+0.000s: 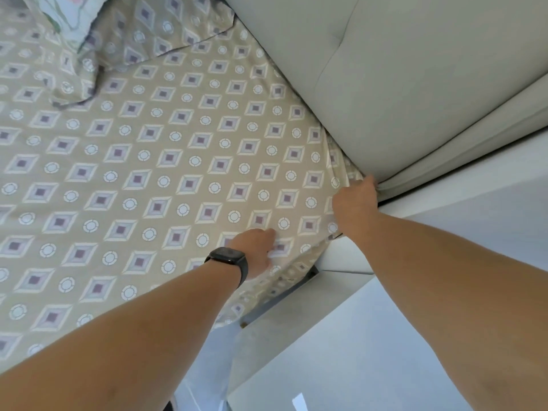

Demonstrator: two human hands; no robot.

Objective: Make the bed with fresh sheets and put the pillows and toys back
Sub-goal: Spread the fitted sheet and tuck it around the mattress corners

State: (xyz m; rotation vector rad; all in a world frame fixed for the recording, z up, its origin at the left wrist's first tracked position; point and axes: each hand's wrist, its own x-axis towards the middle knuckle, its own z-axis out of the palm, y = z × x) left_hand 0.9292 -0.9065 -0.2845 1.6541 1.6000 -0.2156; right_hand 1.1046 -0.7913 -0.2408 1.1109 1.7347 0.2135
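Patterned sheet (166, 173) spread flat across the mattress, tan with diamonds and circles, reaching the padded headboard (370, 78). Right hand (355, 204) at the sheet's corner beside the headboard, fingers out of sight in the gap; cannot tell its grip. Left hand (256, 250), black watch (229, 259) on wrist, rests on the sheet near the edge, fingers hidden. Pillows (127, 34) lie top left.

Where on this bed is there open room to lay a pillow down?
The broad middle of the tan diamond-patterned sheet is bare, bordered by the beige padded headboard and the two hands. Crowded spots: the far corner with the floral pillow and rumpled matching pillowcase, and the near corner under left hand and right hand.
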